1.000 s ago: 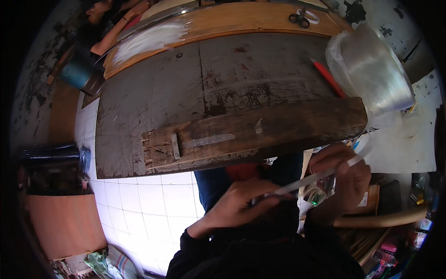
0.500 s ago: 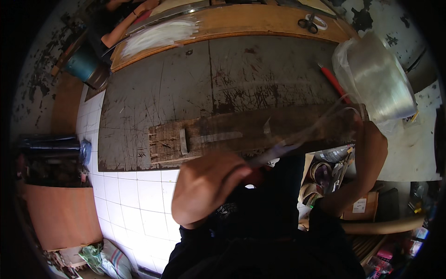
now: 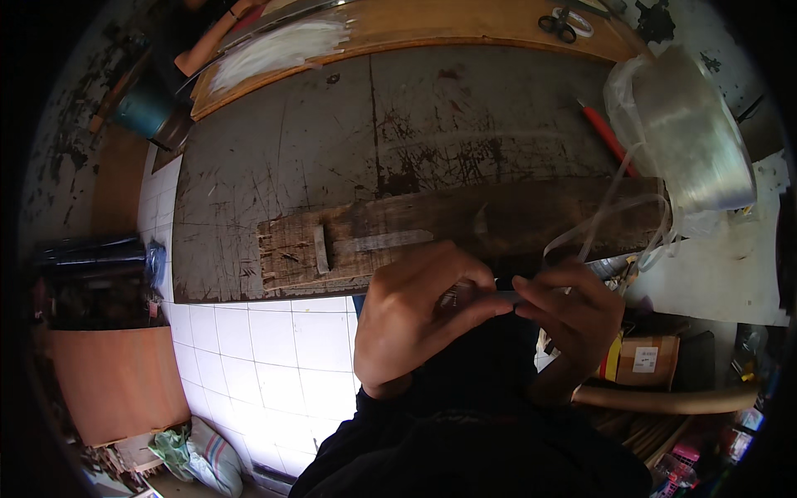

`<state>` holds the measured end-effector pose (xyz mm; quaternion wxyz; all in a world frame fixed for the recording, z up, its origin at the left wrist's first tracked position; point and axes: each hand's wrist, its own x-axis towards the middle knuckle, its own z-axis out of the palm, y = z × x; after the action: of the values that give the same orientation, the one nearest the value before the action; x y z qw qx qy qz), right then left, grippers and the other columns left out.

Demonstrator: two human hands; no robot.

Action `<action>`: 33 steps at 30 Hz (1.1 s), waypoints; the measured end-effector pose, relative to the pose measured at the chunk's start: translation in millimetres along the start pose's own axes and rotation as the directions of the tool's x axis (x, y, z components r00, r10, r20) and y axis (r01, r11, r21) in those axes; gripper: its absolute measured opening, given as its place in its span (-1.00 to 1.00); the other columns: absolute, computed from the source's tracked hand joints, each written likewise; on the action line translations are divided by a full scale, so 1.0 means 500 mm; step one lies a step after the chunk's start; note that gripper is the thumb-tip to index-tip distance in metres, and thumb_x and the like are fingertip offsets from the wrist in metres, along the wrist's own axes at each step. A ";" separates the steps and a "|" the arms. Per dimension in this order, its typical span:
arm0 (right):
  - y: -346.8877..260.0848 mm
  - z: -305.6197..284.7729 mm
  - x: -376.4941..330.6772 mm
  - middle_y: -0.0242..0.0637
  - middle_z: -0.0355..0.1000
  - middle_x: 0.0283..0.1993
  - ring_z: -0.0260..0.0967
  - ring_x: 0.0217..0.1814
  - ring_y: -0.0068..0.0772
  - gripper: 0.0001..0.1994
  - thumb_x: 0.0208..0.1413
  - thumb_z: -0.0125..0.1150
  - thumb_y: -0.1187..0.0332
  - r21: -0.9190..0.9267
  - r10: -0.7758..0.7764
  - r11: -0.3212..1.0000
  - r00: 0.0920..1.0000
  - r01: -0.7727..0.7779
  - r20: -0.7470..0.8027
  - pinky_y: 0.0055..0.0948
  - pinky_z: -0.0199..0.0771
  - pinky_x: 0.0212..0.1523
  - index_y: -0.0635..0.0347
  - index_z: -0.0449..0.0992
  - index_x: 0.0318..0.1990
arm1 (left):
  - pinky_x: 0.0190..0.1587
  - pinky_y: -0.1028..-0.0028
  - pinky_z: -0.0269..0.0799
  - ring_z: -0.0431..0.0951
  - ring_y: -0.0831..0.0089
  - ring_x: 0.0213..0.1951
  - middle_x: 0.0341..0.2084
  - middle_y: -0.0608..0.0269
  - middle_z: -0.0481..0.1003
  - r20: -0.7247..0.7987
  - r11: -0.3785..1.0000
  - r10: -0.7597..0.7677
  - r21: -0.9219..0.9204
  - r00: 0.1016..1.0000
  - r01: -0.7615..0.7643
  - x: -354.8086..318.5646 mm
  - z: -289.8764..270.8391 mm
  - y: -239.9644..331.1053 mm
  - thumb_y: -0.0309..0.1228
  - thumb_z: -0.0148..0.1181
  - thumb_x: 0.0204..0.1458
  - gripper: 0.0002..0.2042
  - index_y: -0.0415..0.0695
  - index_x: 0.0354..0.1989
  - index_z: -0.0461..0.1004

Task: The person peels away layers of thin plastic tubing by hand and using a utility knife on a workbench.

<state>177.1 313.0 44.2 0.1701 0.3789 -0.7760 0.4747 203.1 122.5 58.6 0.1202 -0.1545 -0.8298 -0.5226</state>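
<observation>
My left hand [image 3: 423,315] and my right hand [image 3: 577,315] meet fingertip to fingertip, just in front of the near edge of the workbench. Both are closed in a pinch on a clear plastic strip [image 3: 606,202], of which only a short pale piece shows between the fingers. From my right hand the strip loops loosely over the right end of a worn wooden plank [image 3: 374,216] toward a large roll of clear plastic [image 3: 693,133]. A small upright wooden peg [image 3: 321,249] stands on the plank's left end.
Beyond the plank spreads the scratched dark workbench [image 3: 324,141], with a red pen-like tool [image 3: 604,137] beside the roll. Farther back, a wooden board [image 3: 448,25] bears black-handled scissors [image 3: 558,26] and a pile of pale strips [image 3: 282,50]. Another person's arm [image 3: 207,41] shows at far left.
My right hand has come left and down from the plank's right end to meet my left hand, which has shifted right. The strip, stretched out before, now hangs in loose loops.
</observation>
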 end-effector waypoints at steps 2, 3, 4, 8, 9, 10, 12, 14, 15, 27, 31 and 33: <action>0.005 0.001 -0.001 -0.31 0.38 -0.43 0.33 -0.50 -0.49 -0.63 -0.40 0.35 0.55 -0.037 -0.011 0.999 1.000 0.010 -0.027 -0.59 0.26 -0.57 0.23 0.57 -0.27 | -0.46 0.55 0.36 0.50 0.46 -0.51 -0.54 0.22 0.50 -0.059 1.000 0.008 -0.021 0.998 -0.009 0.004 0.005 0.002 -0.39 0.40 -0.35 -0.73 -0.24 -0.46 0.49; 0.008 -0.001 -0.003 -0.32 0.38 -0.43 0.34 -0.50 -0.50 -0.63 -0.41 0.35 0.55 -0.084 0.014 0.996 0.997 -0.020 -0.072 -0.57 0.28 -0.56 0.22 0.57 -0.27 | -0.43 0.56 0.36 0.50 0.47 -0.48 -0.52 0.22 0.50 -0.119 0.999 0.018 -0.041 0.993 -0.023 0.007 0.007 0.002 -0.41 0.41 -0.36 -0.71 -0.23 -0.44 0.49; 0.010 -0.003 -0.004 -0.32 0.38 -0.42 0.34 -0.50 -0.50 -0.63 -0.41 0.35 0.55 -0.131 0.036 0.990 0.992 -0.051 -0.117 -0.56 0.29 -0.54 0.20 0.57 -0.27 | -0.43 0.56 0.36 0.50 0.47 -0.48 -0.52 0.22 0.50 -0.118 0.999 0.017 -0.042 0.993 -0.022 0.007 0.005 -0.003 -0.41 0.41 -0.36 -0.71 -0.23 -0.44 0.49; 0.009 -0.019 -0.002 -0.34 0.38 -0.42 0.35 -0.48 -0.50 -0.60 -0.43 0.36 0.54 -0.207 0.120 0.968 0.986 -0.143 -0.119 -0.54 0.33 -0.50 0.18 0.57 -0.25 | -0.32 0.54 0.36 0.47 0.51 -0.39 -0.48 0.18 0.48 -0.201 0.984 0.036 -0.163 0.979 -0.070 0.007 0.001 -0.029 -0.54 0.41 -0.36 -0.67 -0.27 -0.36 0.43; 0.011 -0.021 0.001 -0.33 0.38 -0.42 0.35 -0.46 -0.49 -0.58 -0.43 0.37 0.54 -0.182 0.099 0.977 0.992 -0.113 -0.083 -0.54 0.34 -0.49 0.17 0.57 -0.23 | -0.40 0.57 0.39 0.49 0.53 -0.44 -0.48 0.20 0.48 -0.283 0.967 0.025 -0.235 0.959 -0.095 0.010 0.006 -0.026 -0.56 0.40 -0.37 -0.71 -0.25 -0.40 0.46; 0.011 -0.022 0.004 -0.33 0.38 -0.42 0.36 -0.43 -0.48 -0.56 -0.44 0.37 0.53 -0.156 0.077 0.984 0.996 -0.084 -0.048 -0.54 0.35 -0.48 0.16 0.56 -0.22 | -0.47 0.60 0.43 0.51 0.56 -0.49 -0.49 0.22 0.49 -0.362 0.945 0.008 -0.303 0.932 -0.126 0.012 0.010 -0.024 -0.58 0.40 -0.38 -0.74 -0.22 -0.44 0.48; 0.005 -0.017 0.010 -0.32 0.37 -0.42 0.36 -0.42 -0.47 -0.55 -0.43 0.38 0.52 -0.183 0.084 0.979 0.995 -0.093 -0.053 -0.54 0.36 -0.47 0.14 0.55 -0.20 | -0.48 0.61 0.43 0.50 0.57 -0.49 -0.48 0.21 0.49 -0.374 0.943 -0.001 -0.310 0.928 -0.124 0.016 0.018 -0.025 -0.59 0.38 -0.36 -0.75 -0.23 -0.43 0.48; -0.007 -0.002 0.019 -0.31 0.37 -0.43 0.36 -0.40 -0.45 -0.54 -0.43 0.38 0.51 -0.211 0.091 0.972 0.994 -0.101 -0.057 -0.54 0.36 -0.46 0.13 0.54 -0.18 | -0.48 0.62 0.42 0.50 0.57 -0.48 -0.47 0.21 0.49 -0.385 0.941 -0.009 -0.317 0.923 -0.123 0.020 0.028 -0.025 -0.60 0.37 -0.34 -0.76 -0.23 -0.43 0.48; -0.014 0.009 0.024 -0.30 0.37 -0.43 0.36 -0.40 -0.44 -0.55 -0.41 0.37 0.51 -0.201 0.081 0.975 0.993 -0.097 -0.087 -0.54 0.36 -0.46 0.15 0.54 -0.18 | -0.48 0.64 0.42 0.51 0.57 -0.48 -0.46 0.20 0.49 -0.340 0.941 0.015 -0.314 0.940 -0.129 0.022 0.033 -0.022 -0.61 0.36 -0.32 -0.77 -0.24 -0.42 0.48; -0.010 0.029 0.026 -0.27 0.38 -0.42 0.36 -0.39 -0.42 -0.65 -0.34 0.33 0.58 -0.284 -0.091 0.959 0.967 0.020 -0.240 -0.55 0.36 -0.46 0.31 0.52 -0.24 | -0.35 0.62 0.47 0.55 0.48 -0.35 -0.37 0.11 0.50 -0.276 0.747 -0.089 -0.654 0.957 -0.119 0.034 0.069 -0.008 -0.68 0.23 -0.18 -0.73 -0.33 -0.24 0.41; -0.018 0.023 0.028 -0.23 0.40 -0.35 0.39 -0.36 -0.40 -0.64 -0.31 0.32 0.61 -0.281 -0.066 0.960 0.973 0.002 -0.221 -0.55 0.39 -0.44 0.28 0.51 -0.21 | -0.27 0.58 0.50 0.55 0.43 -0.26 -0.34 0.07 0.51 -0.294 0.795 0.021 -0.575 0.956 -0.195 0.031 0.075 -0.019 -0.68 0.21 -0.15 -0.71 -0.35 -0.19 0.37; -0.025 0.023 0.028 -0.22 0.40 -0.33 0.39 -0.36 -0.40 -0.63 -0.30 0.32 0.62 -0.281 -0.055 0.960 0.974 -0.010 -0.221 -0.55 0.40 -0.43 0.27 0.51 -0.21 | -0.25 0.57 0.51 0.55 0.42 -0.24 -0.34 0.06 0.51 -0.303 0.788 0.022 -0.581 0.953 -0.202 0.029 0.076 -0.019 -0.67 0.21 -0.15 -0.72 -0.34 -0.20 0.38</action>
<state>178.1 294.0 55.0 0.3148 0.3031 -0.8065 0.3983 184.4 155.0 39.6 0.2115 -0.1588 -0.5824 -0.7687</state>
